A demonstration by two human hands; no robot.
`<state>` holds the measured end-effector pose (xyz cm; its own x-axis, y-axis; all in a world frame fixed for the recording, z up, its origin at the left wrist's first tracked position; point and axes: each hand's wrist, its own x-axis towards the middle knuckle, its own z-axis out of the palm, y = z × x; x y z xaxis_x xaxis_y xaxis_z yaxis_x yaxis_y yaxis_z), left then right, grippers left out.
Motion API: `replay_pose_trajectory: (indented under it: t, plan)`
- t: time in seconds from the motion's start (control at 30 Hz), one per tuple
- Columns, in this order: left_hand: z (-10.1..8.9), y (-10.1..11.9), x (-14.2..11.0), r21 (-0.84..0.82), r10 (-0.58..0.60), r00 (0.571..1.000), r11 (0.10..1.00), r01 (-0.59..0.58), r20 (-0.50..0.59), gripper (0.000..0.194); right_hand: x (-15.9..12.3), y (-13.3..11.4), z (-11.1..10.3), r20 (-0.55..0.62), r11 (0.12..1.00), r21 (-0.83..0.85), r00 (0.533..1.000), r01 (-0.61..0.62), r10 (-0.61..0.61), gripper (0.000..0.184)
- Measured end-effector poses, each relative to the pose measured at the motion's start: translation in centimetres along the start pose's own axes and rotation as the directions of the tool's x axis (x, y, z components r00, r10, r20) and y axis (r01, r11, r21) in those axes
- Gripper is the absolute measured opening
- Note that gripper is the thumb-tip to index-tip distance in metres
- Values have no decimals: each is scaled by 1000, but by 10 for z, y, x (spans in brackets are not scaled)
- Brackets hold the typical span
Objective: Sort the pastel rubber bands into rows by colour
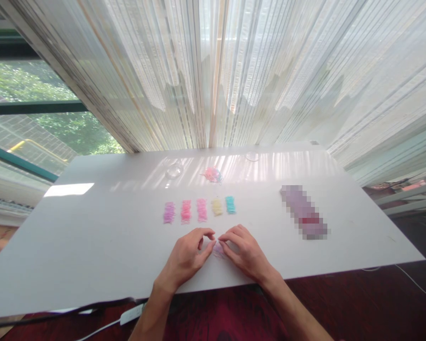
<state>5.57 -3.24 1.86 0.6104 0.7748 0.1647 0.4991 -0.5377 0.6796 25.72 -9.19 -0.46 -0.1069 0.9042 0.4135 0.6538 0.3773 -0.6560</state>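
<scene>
Low over the near part of the table, my left hand (193, 251) and my right hand (244, 251) meet almost fingertip to fingertip. Thumb and index finger are drawn together on each; anything pinched there is too small to make out. Between and partly under my fingers lies a small loose pile of thin purple strands (218, 251). Just beyond my hands, neat stacks of similar thin strands stand in a row: purple (169, 212), red-pink (186, 211), light pink (201, 210), yellow (216, 207) and teal (230, 205).
Farther back on the white table (102, 246) lies a tangled pink, orange and blue heap (213, 174). A clear round dish (173, 170) stands left of it, and a clear disc (252, 157) lies right. A blurred-out purple object (303, 211) rests at right. Striped curtains (213, 71) hang behind.
</scene>
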Motion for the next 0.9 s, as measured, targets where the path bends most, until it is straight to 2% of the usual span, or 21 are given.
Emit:
replay_pose_trajectory:
  t: [0.33, 0.57, 0.77, 0.9]
  plan:
    - [2, -3, -3, -65, 40, 999, 997, -39, 9, 13, 1, -1, -1, -55, 998, 64, 998, 4, -1, 10]
    - [1, -3, -1, -109, 27, 1000, 994, -26, 0, 14, -1, 0, 1, -75, 995, 98, 997, -16, 24, 10]
    - [2, -4, -2, -161, 37, 999, 986, -39, -14, 12, -1, 1, 0, -50, 993, 113, 999, -14, 20, 12]
    - [5, -4, -3, -176, 28, 999, 984, -32, -21, 11, -1, 1, 1, -40, 993, 114, 999, -16, 21, 8]
